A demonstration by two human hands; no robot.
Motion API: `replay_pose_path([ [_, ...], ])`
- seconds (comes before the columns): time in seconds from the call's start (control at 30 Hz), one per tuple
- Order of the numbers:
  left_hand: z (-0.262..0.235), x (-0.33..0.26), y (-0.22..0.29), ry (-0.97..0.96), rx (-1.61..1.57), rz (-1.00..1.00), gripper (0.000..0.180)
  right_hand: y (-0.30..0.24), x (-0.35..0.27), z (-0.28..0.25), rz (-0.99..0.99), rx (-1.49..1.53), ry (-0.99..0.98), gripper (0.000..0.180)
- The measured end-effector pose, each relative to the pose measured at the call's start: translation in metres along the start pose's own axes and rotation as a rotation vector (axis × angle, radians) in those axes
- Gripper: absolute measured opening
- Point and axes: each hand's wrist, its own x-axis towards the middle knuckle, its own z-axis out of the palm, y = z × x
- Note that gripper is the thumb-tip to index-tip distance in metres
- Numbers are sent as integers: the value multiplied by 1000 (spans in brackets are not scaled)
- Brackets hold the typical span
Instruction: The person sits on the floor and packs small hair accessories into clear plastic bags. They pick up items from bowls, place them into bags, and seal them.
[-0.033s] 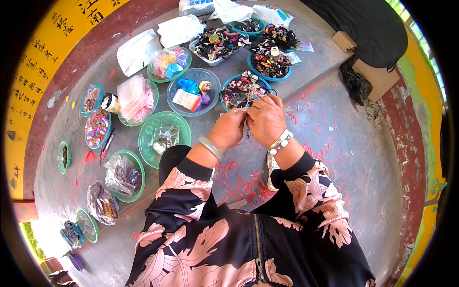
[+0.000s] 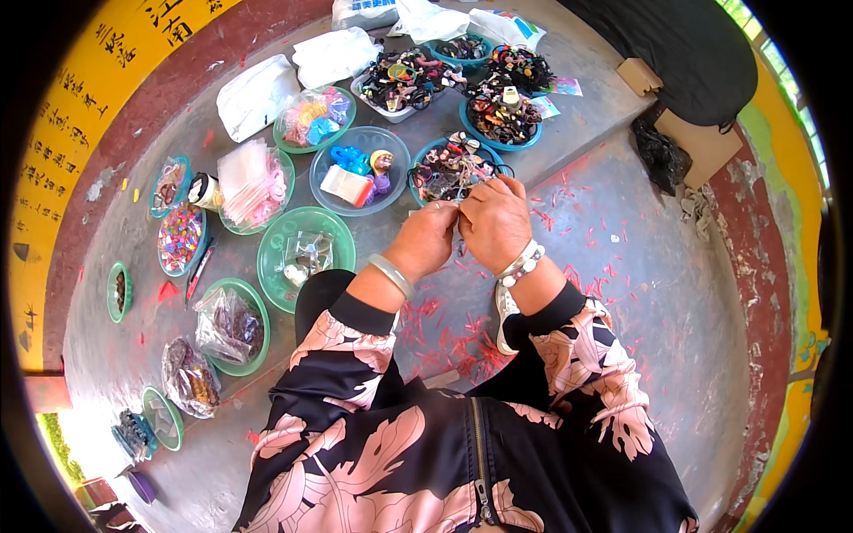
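Note:
My left hand point(image 2: 428, 236) and my right hand point(image 2: 496, 226) meet in front of me, their fingertips pinched together. Whatever small thing lies between them is covered by the fingers; a dark bit shows just below. Right beyond the hands stands a blue basket point(image 2: 415, 188) heaped with dark hair ties point(image 2: 449, 169) that carry small coloured ornaments. A pale bangle circles my left wrist, and a white beaded bracelet is on the right one. To the left of my left hand is a green basin point(image 2: 269, 266) holding clear plastic pieces point(image 2: 313, 249).
A clear bowl point(image 2: 322, 197) with blue and purple items sits farther left. More baskets of hair ties point(image 2: 505, 118) and white bags point(image 2: 256, 96) stand at the back. Bagged dark items point(image 2: 229, 327) are at left. Red scraps point(image 2: 462, 351) litter the floor; a black bag point(image 2: 663, 153) lies right.

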Motion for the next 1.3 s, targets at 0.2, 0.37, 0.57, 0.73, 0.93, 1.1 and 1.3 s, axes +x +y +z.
replay_pose_path([
  [0.2,4,-2,-2,-22,20,10,11,0,-4,-3,-33,-29,-15,4],
  [0.37,3,2,6,-56,15,-7,15,0,-4,-7,-20,-30,40,4],
  [0.57,3,4,8,-30,-88,-25,20,11,-7,-5,107,129,70,3],
  [0.73,7,4,3,-2,-283,-137,18,25,-9,-4,308,481,54,4],
  [0.93,3,5,1,-159,-586,-427,22,37,-11,-7,523,733,-18,7],
  [1.1,-3,6,8,-124,-708,-487,22,36,-9,-8,347,539,72,6],
  [1.3,2,6,6,19,-294,-156,16,12,-6,-13,131,214,133,6],
])
